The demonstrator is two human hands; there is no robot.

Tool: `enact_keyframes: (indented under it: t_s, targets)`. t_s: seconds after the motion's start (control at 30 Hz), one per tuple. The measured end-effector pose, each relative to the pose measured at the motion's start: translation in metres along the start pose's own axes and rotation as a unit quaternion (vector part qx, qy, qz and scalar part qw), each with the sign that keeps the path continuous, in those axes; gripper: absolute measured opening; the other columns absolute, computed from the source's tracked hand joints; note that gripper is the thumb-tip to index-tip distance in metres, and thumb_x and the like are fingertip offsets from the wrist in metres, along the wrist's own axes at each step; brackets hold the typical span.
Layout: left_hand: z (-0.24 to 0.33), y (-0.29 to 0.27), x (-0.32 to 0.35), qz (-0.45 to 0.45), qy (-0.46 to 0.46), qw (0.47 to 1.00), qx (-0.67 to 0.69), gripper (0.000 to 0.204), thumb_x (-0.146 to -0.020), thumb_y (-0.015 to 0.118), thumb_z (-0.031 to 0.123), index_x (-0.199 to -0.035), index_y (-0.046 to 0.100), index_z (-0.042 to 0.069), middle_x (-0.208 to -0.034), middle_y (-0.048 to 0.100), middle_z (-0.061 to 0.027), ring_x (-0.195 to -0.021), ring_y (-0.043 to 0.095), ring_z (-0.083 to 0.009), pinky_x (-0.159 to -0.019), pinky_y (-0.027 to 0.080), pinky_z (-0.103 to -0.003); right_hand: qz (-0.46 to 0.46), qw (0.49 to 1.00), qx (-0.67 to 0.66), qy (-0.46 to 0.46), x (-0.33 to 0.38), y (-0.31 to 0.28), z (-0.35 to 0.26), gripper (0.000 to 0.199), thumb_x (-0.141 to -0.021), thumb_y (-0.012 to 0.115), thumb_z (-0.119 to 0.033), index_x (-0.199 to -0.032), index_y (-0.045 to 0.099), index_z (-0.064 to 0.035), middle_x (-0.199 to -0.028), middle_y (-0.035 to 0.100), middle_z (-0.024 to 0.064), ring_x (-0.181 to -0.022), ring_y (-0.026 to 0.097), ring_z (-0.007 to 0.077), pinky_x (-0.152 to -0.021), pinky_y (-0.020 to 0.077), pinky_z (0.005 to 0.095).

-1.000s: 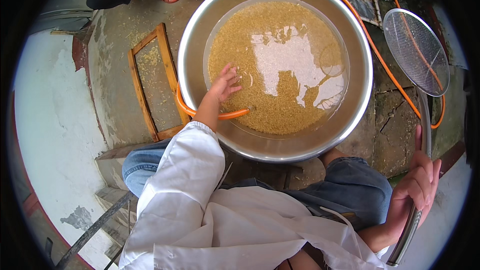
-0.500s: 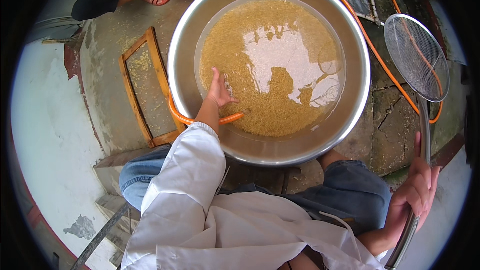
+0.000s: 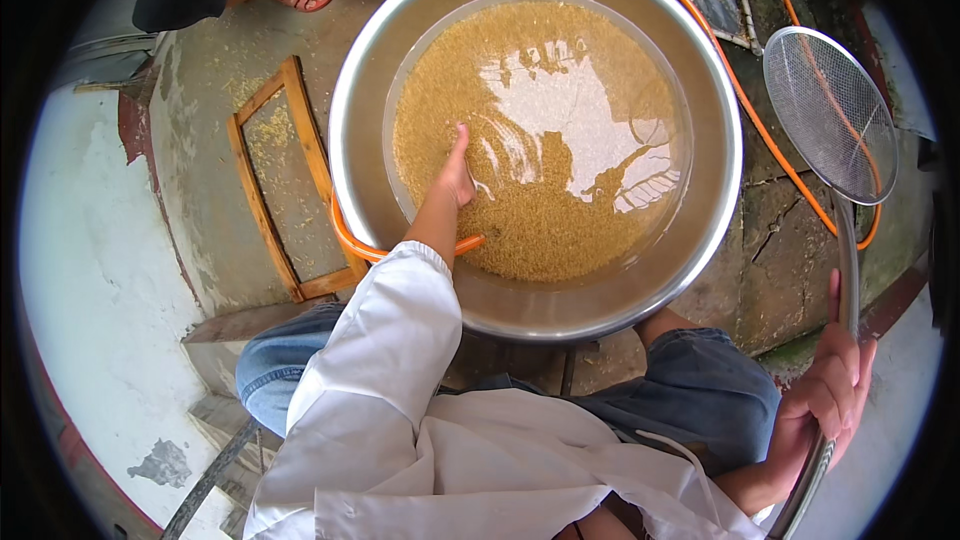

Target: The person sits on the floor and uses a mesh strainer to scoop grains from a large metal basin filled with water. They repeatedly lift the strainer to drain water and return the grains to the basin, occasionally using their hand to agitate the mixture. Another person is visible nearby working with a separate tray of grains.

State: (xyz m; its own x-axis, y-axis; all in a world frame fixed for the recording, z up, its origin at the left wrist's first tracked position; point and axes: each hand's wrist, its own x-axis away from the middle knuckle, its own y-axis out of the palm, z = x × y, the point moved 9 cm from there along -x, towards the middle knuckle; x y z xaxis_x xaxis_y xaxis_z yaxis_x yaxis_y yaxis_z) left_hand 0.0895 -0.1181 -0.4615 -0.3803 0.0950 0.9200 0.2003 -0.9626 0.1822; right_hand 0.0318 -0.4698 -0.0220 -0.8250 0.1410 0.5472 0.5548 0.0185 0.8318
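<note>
Two basins (image 3: pixel 560 308), one strainer (image 3: pixel 815 122), one frame (image 3: pixel 309 143)

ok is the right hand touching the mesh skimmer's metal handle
Touching; the head view shows the right hand gripping the mesh skimmer's metal handle.

A whitish wall (image 3: pixel 95 290) curves along the left, its paint flaked to a grey patch (image 3: pixel 163 463) low down and dark red (image 3: pixel 133 127) higher up. Yellowish bits dot the grey concrete floor (image 3: pixel 215 250); a crack (image 3: pixel 772 230) marks its right side, under soft, pale light.
</note>
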Motion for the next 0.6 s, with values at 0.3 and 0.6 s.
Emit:
enact_keyframes:
  t_s: [0.3,0.6]
  targets:
    - [0.020,0.026,0.075,-0.049,0.030,0.998,-0.032,0.097,-0.077,0.036,0.077,-0.145,-0.007,0.024,-0.151,-0.019,-0.0050,-0.137,-0.015,-0.0356,-0.096,0.000,-0.074,-0.050,0.998,0.004,0.025,0.002,-0.004,0.000,0.049,-0.100,0.030,-0.019,-0.136,0.014,0.0107,-0.081,0.038,0.0067,-0.052,0.042,0.0111,-0.044,0.0399,0.0254]
    - [0.061,0.057,0.150,-0.136,0.201,0.967,0.071,0.028,-0.096,0.046,0.022,-0.117,0.051,0.005,-0.106,0.058,-0.0057,-0.099,0.058,-0.0180,-0.091,0.048,-0.043,-0.078,0.996,0.044,0.029,-0.012,-0.016,-0.008,0.020,-0.097,0.041,-0.013,-0.103,0.046,0.0056,-0.072,0.042,0.0020,-0.053,0.042,0.0054,-0.045,0.0390,0.0203]
